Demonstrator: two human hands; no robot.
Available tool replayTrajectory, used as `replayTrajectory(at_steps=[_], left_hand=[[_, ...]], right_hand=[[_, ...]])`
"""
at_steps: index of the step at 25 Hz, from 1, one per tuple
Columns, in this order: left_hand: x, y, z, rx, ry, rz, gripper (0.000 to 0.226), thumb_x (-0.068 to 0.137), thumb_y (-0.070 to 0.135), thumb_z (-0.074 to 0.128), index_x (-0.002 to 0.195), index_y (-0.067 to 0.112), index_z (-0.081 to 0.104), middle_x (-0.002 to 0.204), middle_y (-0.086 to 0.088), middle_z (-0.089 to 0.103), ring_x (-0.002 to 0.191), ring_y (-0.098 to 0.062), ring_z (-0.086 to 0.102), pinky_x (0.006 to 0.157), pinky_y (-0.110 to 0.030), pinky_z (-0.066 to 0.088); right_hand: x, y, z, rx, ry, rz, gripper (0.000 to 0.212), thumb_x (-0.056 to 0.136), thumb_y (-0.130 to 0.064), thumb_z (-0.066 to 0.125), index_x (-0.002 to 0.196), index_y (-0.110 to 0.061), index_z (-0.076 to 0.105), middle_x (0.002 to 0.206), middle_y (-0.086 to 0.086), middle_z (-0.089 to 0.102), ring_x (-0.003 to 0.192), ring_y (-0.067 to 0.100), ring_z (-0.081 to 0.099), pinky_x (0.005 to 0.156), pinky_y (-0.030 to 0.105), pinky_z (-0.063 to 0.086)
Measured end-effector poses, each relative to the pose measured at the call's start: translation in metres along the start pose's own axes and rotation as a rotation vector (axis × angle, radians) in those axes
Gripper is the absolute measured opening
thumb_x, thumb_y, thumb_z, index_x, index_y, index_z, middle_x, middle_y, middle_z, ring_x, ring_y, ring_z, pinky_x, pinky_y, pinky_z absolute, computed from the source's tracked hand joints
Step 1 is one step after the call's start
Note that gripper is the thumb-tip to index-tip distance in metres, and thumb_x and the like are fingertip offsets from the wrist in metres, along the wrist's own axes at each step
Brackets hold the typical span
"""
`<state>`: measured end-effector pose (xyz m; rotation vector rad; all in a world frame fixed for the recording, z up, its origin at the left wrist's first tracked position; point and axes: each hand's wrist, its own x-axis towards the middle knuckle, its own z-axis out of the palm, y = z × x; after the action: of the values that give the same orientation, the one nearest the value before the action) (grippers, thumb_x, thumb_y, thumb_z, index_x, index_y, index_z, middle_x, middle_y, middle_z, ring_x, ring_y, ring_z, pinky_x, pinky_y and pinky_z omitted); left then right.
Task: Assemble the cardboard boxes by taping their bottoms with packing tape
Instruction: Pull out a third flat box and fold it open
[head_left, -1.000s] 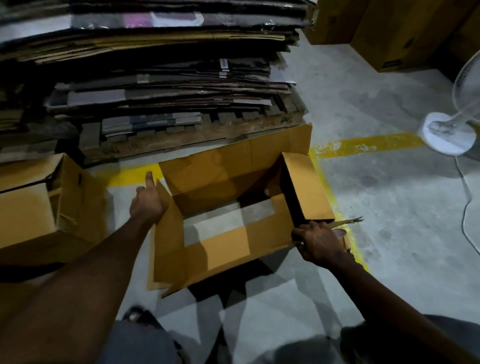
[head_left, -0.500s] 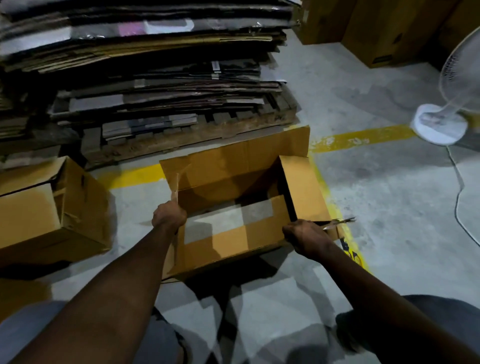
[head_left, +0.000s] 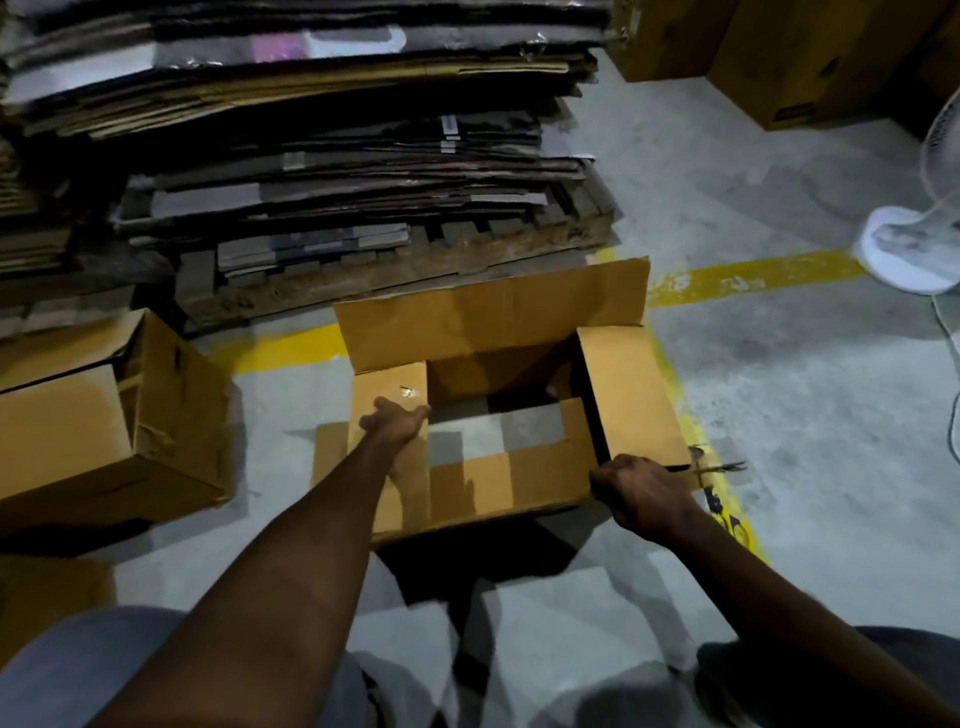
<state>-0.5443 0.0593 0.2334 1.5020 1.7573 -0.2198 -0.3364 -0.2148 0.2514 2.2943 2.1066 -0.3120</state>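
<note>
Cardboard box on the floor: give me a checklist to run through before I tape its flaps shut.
1. Left flap folded in, left hand pressing it flat: ok.
2. Right flap folded in: not ok, it stands raised.
3. Far flap folded in: not ok, upright.
4. Opening closed: not ok, concrete floor shows through.
5. Right hand gripping the cardboard box at its near right corner: ok.
6. Roll of packing tape within reach: cannot tell, none in view.

Bare floor (head_left: 810, 405) lay open right of the box (head_left: 631, 395); the cardboard stack (head_left: 322, 171) crowded close behind it, and another carton (head_left: 67, 431) hemmed the left side.
</note>
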Motion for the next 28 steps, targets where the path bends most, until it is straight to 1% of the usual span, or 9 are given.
replayTrajectory(at_steps=[5, 8, 11, 13, 16, 19, 22, 25, 28], left_hand=[[0.003, -0.046, -0.003, 0.426, -0.304, 0.401, 0.052, 0.090, 0.039, 0.062, 0.135, 0.018, 0.050, 0.134, -0.013, 0.053, 0.111, -0.029, 0.056, 0.087, -0.034, 0.049], [0.005, -0.081, -0.006, 0.856, -0.244, 0.454, 0.084, 0.077, 0.044, 0.072, 0.148, 0.029, 0.030, 0.147, -0.014, 0.023, 0.125, -0.036, 0.042, 0.102, -0.042, 0.042], [0.008, -0.104, -0.003, 0.820, -0.138, 0.374, 0.115, 0.072, 0.044, 0.078, 0.153, 0.034, -0.002, 0.155, -0.022, -0.015, 0.130, -0.043, 0.041, 0.106, -0.042, 0.041], [0.007, -0.107, 0.001, 0.772, -0.126, 0.349, 0.119, 0.070, 0.047, 0.080, 0.153, 0.034, -0.006, 0.155, -0.022, -0.021, 0.134, -0.042, 0.038, 0.106, -0.041, 0.040], [0.008, -0.098, 0.003, 0.699, -0.132, 0.314, 0.101, 0.076, 0.056, 0.070, 0.153, 0.028, 0.012, 0.157, -0.023, -0.003, 0.135, -0.040, 0.035, 0.107, -0.042, 0.039], [-0.003, -0.073, -0.021, 0.540, -0.121, 0.415, 0.056, 0.091, 0.057, 0.051, 0.134, 0.021, 0.051, 0.128, -0.013, 0.058, 0.107, -0.025, 0.059, 0.086, -0.033, 0.049], [-0.020, -0.056, -0.044, 0.448, 0.126, 0.572, 0.038, 0.096, 0.049, 0.044, 0.119, 0.024, 0.061, 0.113, -0.007, 0.068, 0.097, -0.024, 0.062, 0.078, -0.033, 0.049], [-0.036, -0.072, -0.028, 0.697, 0.351, 0.805, 0.052, 0.092, 0.043, 0.048, 0.140, 0.025, 0.044, 0.143, -0.012, 0.046, 0.121, -0.034, 0.051, 0.096, -0.048, 0.043], [-0.036, -0.087, 0.003, 1.045, 0.126, 0.887, 0.072, 0.088, 0.045, 0.051, 0.151, 0.028, 0.019, 0.161, -0.012, 0.006, 0.144, -0.039, 0.017, 0.109, -0.062, 0.023]], right_hand=[[-0.001, 0.001, 0.003, -0.028, 0.122, 0.024, 0.015, 0.079, -0.025, 0.076, 0.082, -0.024, 0.061, 0.074, -0.002, 0.065, 0.068, 0.023, 0.060, 0.058, 0.030, 0.041], [-0.006, 0.001, 0.008, -0.028, 0.095, -0.011, 0.014, 0.081, -0.026, 0.071, 0.083, -0.021, 0.057, 0.077, 0.001, 0.062, 0.070, 0.024, 0.059, 0.058, 0.029, 0.039], [-0.010, 0.002, 0.012, -0.046, 0.103, -0.049, 0.015, 0.080, -0.022, 0.069, 0.082, -0.019, 0.055, 0.075, 0.003, 0.061, 0.068, 0.023, 0.058, 0.057, 0.028, 0.034], [-0.010, 0.002, 0.014, -0.093, 0.146, -0.068, 0.013, 0.081, -0.026, 0.064, 0.079, -0.020, 0.053, 0.069, 0.002, 0.060, 0.062, 0.023, 0.058, 0.053, 0.026, 0.033], [-0.001, 0.005, 0.016, -0.160, 0.173, -0.018, 0.015, 0.086, -0.035, 0.049, 0.085, -0.022, 0.055, 0.072, 0.002, 0.064, 0.065, 0.026, 0.059, 0.056, 0.030, 0.042], [0.015, 0.003, 0.017, -0.196, 0.208, 0.151, 0.023, 0.080, -0.031, 0.069, 0.096, -0.019, 0.057, 0.084, 0.007, 0.067, 0.076, 0.031, 0.059, 0.066, 0.040, 0.046], [0.037, -0.004, 0.016, -0.161, 0.162, 0.320, 0.040, 0.083, -0.033, 0.070, 0.116, -0.014, 0.058, 0.108, 0.014, 0.063, 0.098, 0.036, 0.055, 0.084, 0.047, 0.047], [0.059, -0.009, 0.027, -0.064, -0.057, 0.495, 0.071, 0.087, -0.037, 0.066, 0.148, -0.022, 0.033, 0.153, 0.021, 0.031, 0.138, 0.046, 0.029, 0.108, 0.058, 0.031], [0.077, -0.010, 0.045, 0.084, -0.276, 0.536, 0.085, 0.094, -0.044, 0.057, 0.156, -0.027, 0.002, 0.164, 0.013, -0.004, 0.148, 0.044, 0.004, 0.111, 0.060, 0.024]])
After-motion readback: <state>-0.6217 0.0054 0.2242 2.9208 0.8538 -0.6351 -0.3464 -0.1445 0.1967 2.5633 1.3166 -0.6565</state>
